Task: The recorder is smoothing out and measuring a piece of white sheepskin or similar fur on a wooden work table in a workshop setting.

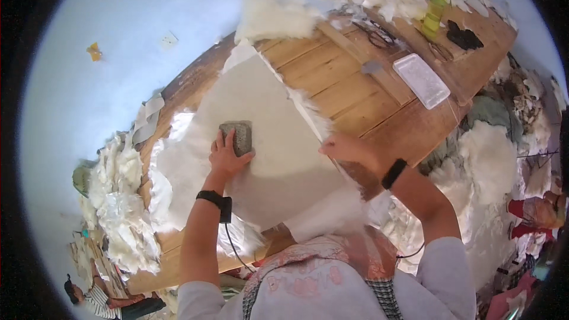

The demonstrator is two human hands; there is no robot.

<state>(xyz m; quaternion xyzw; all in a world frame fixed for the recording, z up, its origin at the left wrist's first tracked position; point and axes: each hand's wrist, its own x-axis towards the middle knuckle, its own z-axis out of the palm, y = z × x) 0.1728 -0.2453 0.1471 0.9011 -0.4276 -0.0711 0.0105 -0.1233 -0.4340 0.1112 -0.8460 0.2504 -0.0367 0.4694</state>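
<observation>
A large pale sheet (261, 101) with straight edges lies across the wooden table, over white fur hide (317, 216) whose fringe shows along its sides. On the sheet's left half sits a rough grey stone-like block (242, 136). My left hand (228, 157) grips that block from its near side, fingers along its left edge and thumb by its near right corner. At the sheet's right edge, my right hand (347, 148) has its fingers pressed together. Whatever they hold, if anything, is too small to make out. Both wrists wear black bands.
White fur pieces are heaped left (121, 201), at the far end and on the right. On the table's far right lie a wooden T-shaped piece (373, 68), a clear plastic box (421, 80), scissors (379, 35) and a yellow-green container (435, 15). Another person (106, 299) is at lower left.
</observation>
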